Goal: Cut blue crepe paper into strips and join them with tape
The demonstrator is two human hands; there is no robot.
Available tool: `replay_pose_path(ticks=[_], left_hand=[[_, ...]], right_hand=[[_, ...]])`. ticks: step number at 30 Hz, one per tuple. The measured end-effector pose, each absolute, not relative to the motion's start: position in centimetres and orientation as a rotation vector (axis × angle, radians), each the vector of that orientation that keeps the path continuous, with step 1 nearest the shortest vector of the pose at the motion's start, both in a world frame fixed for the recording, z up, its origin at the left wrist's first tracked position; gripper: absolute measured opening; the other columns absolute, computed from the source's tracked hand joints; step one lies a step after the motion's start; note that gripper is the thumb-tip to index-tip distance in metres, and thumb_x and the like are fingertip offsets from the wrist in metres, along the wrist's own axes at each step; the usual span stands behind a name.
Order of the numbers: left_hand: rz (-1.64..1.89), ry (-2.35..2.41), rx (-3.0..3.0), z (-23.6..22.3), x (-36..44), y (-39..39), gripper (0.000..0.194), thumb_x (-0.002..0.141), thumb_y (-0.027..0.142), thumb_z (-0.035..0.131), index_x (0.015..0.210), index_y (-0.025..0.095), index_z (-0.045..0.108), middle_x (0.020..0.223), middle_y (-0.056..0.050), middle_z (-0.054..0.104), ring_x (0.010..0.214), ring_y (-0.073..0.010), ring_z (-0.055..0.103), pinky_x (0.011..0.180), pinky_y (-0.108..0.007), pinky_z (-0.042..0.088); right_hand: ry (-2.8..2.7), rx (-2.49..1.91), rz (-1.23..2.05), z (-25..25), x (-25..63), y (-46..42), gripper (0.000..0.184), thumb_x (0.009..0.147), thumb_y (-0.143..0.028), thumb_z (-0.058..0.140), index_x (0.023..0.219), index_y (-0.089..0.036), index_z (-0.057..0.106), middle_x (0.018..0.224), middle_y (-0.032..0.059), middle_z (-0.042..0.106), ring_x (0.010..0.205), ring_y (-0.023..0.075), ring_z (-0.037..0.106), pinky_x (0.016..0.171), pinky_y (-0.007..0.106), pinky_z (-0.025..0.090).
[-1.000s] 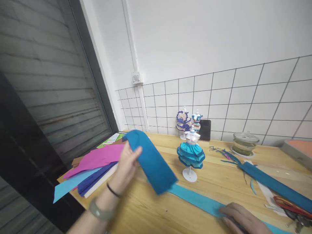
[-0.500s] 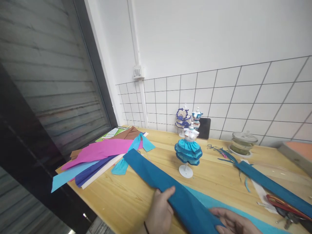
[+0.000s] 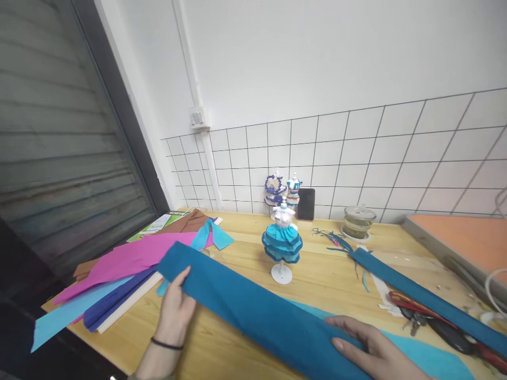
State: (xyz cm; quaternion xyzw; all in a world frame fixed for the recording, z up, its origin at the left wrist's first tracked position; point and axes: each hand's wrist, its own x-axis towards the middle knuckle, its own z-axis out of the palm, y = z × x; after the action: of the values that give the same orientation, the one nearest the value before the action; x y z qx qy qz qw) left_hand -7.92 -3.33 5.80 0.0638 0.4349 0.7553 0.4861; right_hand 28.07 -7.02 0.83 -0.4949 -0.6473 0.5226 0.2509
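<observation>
Dark teal strip: While both hands hold it, the dark teal strip [image 3: 241, 298] slants over the near part of the wooden table [image 3: 328, 282], from its left end down to the near right, where it runs out of view.
Left hand: The left hand [image 3: 179, 302] grips the strip near its left end, thumb on top; a black band [image 3: 167, 344] circles the wrist.
Right hand: Farther along, the right hand [image 3: 370, 343] is closed on the strip, thumb on its upper face, fingers at the far edge.
Light blue strip: Partly covered by the teal one, a light blue strip [image 3: 425, 352] shows on the table beyond it and to the right.
Turquoise dress form: Upright on a round white base, the dress form in a tiered turquoise skirt [image 3: 282, 244] stands past the strip; two smaller-looking forms [image 3: 274, 191] and a dark phone [image 3: 306, 205] are on the far side.
Left pile: Magenta [image 3: 130, 258], brown [image 3: 184, 222] and navy [image 3: 119, 299] pieces overlap.
Right side: A lidded glass pot [image 3: 358, 222] sits far back; nearer lie another teal strip [image 3: 415, 287] and keys [image 3: 414, 324].
</observation>
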Motion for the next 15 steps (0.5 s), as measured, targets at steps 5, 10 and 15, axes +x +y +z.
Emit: replay_pose_path(ticks=[5,10,15], left_hand=[[1.933,1.181,0.188,3.7,-11.7,-5.1,0.027,0.080,0.001,0.047,0.098,0.014,0.061,0.075,-0.001,0.069,0.058,-0.0099,0.064,0.069,-0.023,0.055],[1.893,1.374,0.225,1.1,-13.9,-6.7,0.023,0.073,0.001,0.056,0.090,0.015,0.063,0.074,-0.002,0.068,0.062,-0.0150,0.065,0.073,-0.032,0.056],[1.916,1.509,0.340,0.6,-14.9,-7.2,0.036,0.068,0.004,0.061,0.101,0.019,0.060,0.087,-0.003,0.067,0.079,-0.0200,0.065,0.080,-0.039,0.053]], right_hand=[[-1.910,-1.527,1.208,0.8,28.8,-7.2,0.051,0.075,-0.052,0.055,0.114,-0.020,0.059,0.120,0.0062,0.059,0.113,0.0282,0.050,0.094,0.032,0.040],[-1.962,-1.390,1.298,0.1,28.8,-7.3,0.032,0.079,-0.037,0.053,0.107,-0.024,0.063,0.105,0.0024,0.067,0.098,0.0237,0.059,0.081,0.027,0.047],[-1.939,-1.435,1.239,-0.8,28.9,-6.9,0.035,0.075,-0.031,0.055,0.109,-0.024,0.062,0.113,0.0040,0.062,0.100,0.0225,0.057,0.079,0.023,0.047]])
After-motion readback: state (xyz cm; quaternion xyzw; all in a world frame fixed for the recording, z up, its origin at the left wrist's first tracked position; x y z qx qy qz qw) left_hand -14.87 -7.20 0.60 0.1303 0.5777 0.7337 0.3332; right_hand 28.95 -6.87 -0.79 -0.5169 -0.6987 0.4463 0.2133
